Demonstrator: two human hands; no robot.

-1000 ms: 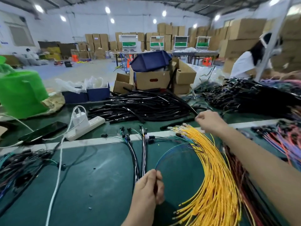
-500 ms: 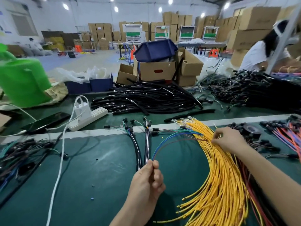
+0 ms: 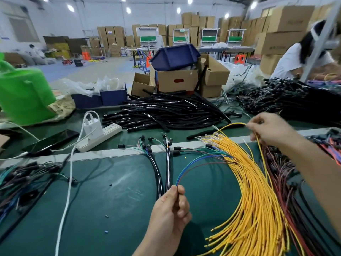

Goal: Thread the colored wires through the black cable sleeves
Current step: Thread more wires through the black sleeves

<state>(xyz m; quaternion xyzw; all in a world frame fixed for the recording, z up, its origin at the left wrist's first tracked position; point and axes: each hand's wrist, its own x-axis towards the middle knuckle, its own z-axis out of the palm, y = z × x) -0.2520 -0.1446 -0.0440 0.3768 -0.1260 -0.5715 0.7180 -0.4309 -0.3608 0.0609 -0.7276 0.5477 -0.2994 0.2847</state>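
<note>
My left hand (image 3: 172,209) pinches the near ends of thin blue, green and brown wires (image 3: 200,160) that arc right toward the yellow bundle. My right hand (image 3: 268,127) is raised over the far end of the yellow wire bundle (image 3: 252,191) and holds a single yellow wire (image 3: 230,126) lifted out of it. Two finished black-sleeved cables (image 3: 162,169) lie on the green mat just beyond my left hand. A big heap of loose black cable sleeves (image 3: 166,113) lies further back.
A white power strip (image 3: 99,134) with a charger and a white cord sits at left beside a dark phone (image 3: 49,140). Dark red and black wires (image 3: 287,182) lie right of the yellow bundle. Tangled harnesses fill the left edge. Cardboard boxes (image 3: 177,81) and another person stand behind.
My right hand rose from the yellow bundle, drawing one yellow wire up and away. My left hand kept its pinch on the thin coloured wires.
</note>
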